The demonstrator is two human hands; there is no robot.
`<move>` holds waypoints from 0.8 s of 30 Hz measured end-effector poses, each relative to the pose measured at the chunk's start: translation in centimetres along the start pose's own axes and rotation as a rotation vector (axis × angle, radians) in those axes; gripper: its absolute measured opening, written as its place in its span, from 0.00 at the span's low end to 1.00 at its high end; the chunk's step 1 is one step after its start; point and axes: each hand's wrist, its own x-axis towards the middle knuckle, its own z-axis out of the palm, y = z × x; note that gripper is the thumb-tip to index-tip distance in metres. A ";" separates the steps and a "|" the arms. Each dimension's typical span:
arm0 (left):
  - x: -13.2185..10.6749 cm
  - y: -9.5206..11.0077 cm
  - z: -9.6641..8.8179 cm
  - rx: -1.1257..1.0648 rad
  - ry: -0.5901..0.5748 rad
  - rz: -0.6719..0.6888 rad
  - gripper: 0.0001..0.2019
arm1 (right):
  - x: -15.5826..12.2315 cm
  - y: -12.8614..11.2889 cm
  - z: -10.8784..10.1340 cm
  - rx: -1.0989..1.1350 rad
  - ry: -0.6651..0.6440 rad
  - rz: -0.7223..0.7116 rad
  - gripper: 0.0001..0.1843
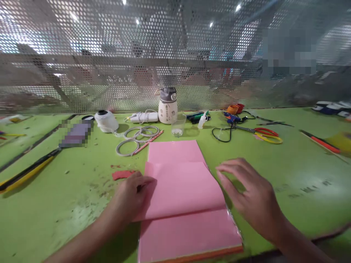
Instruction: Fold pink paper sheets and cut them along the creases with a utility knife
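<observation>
A stack of pink sheets in a clear plastic wrapper lies on the green table, directly in front of me. Across it is a loose pink sheet, its near edge slightly raised and curved. My left hand pinches this sheet at its left edge. Just off the right edge, my right hand hovers with thumb and fingers apart, holding nothing. Beside my left hand lies a small red scrap, partly behind the knuckles.
Behind the stack stand a clear cup, a bottle and a small white squeeze bottle. Grey rings and a pencil lie left; scissors lie right. A perforated metal screen rises at the back.
</observation>
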 end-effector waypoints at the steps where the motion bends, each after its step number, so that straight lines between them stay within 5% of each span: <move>1: 0.1 0.0 0.0 0.014 0.007 0.000 0.15 | -0.1 -1.5 -0.3 -0.003 -0.014 -0.115 0.11; 4: 0.1 0.4 0.1 0.055 0.009 -0.012 0.15 | -1.2 -5.5 0.3 -0.058 -0.229 -0.446 0.19; 7: -0.1 1.0 0.2 0.097 -0.017 -0.008 0.16 | -2.6 -7.3 2.5 -0.136 -0.458 -0.575 0.28; 11: 0.0 1.2 0.3 0.143 -0.010 -0.015 0.18 | -4.2 -6.8 4.4 -0.167 -0.559 -0.508 0.34; 24: 0.3 0.1 1.1 0.233 0.081 0.039 0.18 | -4.8 -6.5 3.9 -0.048 -0.726 -0.341 0.38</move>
